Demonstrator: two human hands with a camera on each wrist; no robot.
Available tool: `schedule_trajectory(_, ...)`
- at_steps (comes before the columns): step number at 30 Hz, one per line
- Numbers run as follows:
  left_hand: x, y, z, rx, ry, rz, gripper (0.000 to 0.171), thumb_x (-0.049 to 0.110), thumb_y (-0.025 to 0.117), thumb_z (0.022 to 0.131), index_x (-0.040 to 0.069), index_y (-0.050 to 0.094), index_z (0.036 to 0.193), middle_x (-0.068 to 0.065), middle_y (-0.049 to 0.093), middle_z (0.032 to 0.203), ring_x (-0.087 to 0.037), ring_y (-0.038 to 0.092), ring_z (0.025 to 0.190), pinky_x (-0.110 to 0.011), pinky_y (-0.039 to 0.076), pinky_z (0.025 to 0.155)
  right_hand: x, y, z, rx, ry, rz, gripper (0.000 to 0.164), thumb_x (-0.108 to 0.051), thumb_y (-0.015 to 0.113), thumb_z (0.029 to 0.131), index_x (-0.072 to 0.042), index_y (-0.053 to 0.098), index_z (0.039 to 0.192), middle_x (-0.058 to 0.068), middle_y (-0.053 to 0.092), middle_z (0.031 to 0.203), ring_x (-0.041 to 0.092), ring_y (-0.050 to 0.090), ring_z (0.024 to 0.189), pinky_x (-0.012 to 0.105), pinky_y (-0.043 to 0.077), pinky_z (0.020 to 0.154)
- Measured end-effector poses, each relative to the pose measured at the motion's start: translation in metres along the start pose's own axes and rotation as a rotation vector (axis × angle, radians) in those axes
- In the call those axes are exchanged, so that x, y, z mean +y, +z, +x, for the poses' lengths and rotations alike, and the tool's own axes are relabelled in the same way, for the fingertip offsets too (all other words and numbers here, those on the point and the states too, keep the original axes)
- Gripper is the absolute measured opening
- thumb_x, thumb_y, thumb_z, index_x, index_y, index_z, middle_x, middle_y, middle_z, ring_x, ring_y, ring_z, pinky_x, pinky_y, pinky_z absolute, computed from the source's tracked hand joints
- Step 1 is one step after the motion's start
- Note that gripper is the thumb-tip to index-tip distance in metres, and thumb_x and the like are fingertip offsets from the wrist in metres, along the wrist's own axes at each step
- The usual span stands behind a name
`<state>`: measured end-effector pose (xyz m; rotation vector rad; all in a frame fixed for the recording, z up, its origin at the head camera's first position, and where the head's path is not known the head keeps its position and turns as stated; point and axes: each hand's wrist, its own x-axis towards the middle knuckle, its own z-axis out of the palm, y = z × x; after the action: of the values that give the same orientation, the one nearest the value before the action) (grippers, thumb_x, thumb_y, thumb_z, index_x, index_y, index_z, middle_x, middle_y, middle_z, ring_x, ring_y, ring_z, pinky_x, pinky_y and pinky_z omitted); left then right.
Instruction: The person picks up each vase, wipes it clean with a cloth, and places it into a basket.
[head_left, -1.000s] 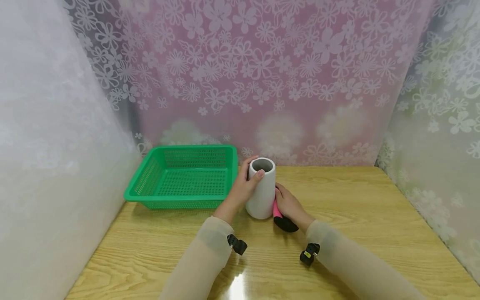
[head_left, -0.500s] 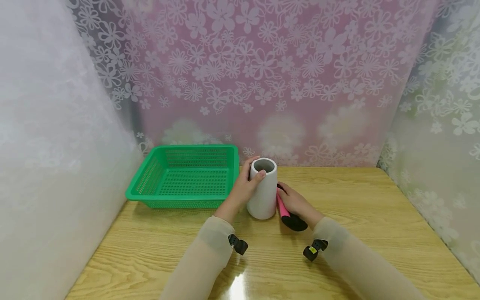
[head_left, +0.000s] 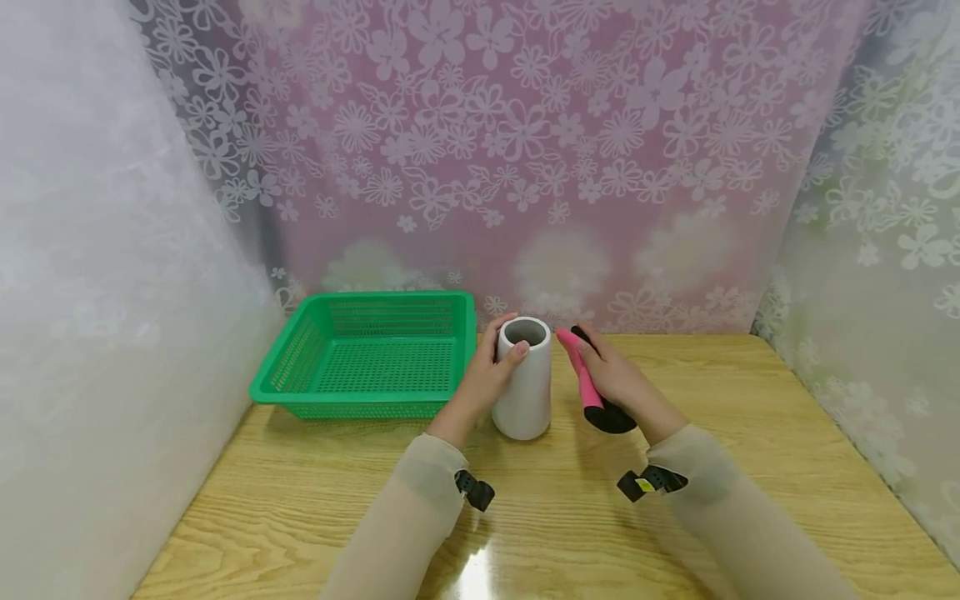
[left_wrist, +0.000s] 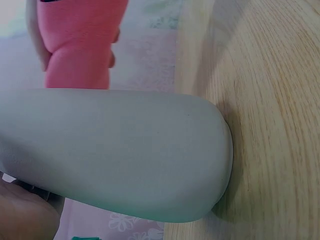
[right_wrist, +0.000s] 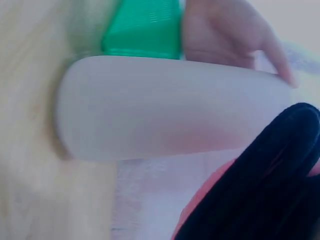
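Observation:
A white vase (head_left: pixel 522 396), tapered toward its round mouth, stands upright on the wooden table. My left hand (head_left: pixel 483 375) grips it near the top, thumb just below the rim. To the right, my right hand (head_left: pixel 618 375) holds a soft pink and black cloth thing (head_left: pixel 589 390), perhaps a sock or slipper; its exact kind is unclear. This thing is raised and apart from the vase. The left wrist view shows its pink side (left_wrist: pixel 80 45) beyond the vase. In the right wrist view its black part (right_wrist: pixel 270 185) fills the lower right, in front of the vase (right_wrist: pixel 165 110).
Left of the vase sits a green plastic basket (head_left: pixel 363 408) with perforated walls and nothing inside. The wooden table (head_left: pixel 555 533) extends to both sides and toward me. Flowered cloth curtains (head_left: pixel 562 167) close off the back and sides.
My right hand has moved up and to the right, carrying the pink and black cloth thing away from the vase's side. My left hand and the vase have stayed in place.

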<state>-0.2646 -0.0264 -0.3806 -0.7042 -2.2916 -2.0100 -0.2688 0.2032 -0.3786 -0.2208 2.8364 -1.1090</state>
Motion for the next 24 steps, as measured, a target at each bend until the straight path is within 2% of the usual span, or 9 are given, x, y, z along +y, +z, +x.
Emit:
schedule_trajectory(7,0.001,0.001,-0.001,0.004,0.009,-0.009,0.057,0.019,0.057,0.103,0.007,0.032,0.154,-0.020,0.047,0.146,-0.034,0.050,0.127,-0.053,0.043,0.105,-0.016,-0.012,-0.010,0.051,-0.058,0.045,0.061,-0.041,0.026,0.110,-0.014,0.009,0.162,0.029,0.018,0.160,0.051,0.034,0.137,0.069,0.027,0.110)
schedule_trajectory(11,-0.021,0.002,0.007,0.023,0.021,-0.004,0.064,0.040,0.058,0.102,0.014,0.033,0.154,-0.014,0.047,0.146,-0.030,0.050,0.126,-0.053,0.042,0.105,-0.024,-0.015,-0.014,0.083,-0.082,0.071,0.061,-0.042,0.026,0.110,-0.018,0.009,0.163,0.027,0.020,0.161,0.049,0.039,0.132,0.068,0.031,0.108)
schedule_trajectory(14,-0.037,0.003,0.013,0.037,0.039,0.010,0.074,0.059,0.057,0.096,0.019,0.034,0.154,-0.010,0.048,0.144,-0.026,0.051,0.125,-0.051,0.043,0.105,-0.030,-0.017,-0.017,0.113,-0.103,0.105,0.060,-0.043,0.026,0.109,-0.022,0.009,0.163,0.026,0.022,0.160,0.047,0.043,0.126,0.066,0.035,0.104)
schedule_trajectory(19,-0.038,0.003,0.014,0.033,0.038,0.008,0.077,0.063,0.058,0.093,0.021,0.034,0.154,-0.010,0.048,0.144,-0.027,0.051,0.125,-0.051,0.043,0.105,-0.037,-0.017,-0.021,0.164,-0.152,0.191,0.060,-0.046,0.027,0.108,-0.029,0.009,0.163,0.024,0.030,0.155,0.042,0.048,0.113,0.061,0.041,0.096)
schedule_trajectory(24,-0.038,0.004,0.013,0.040,0.029,0.012,0.081,0.065,0.058,0.092,0.020,0.034,0.154,-0.010,0.048,0.144,-0.026,0.052,0.124,-0.052,0.043,0.105,-0.044,-0.012,-0.023,0.260,-0.237,0.265,0.056,-0.044,0.030,0.109,-0.034,0.012,0.162,0.018,0.028,0.159,0.040,0.048,0.115,0.059,0.038,0.099)
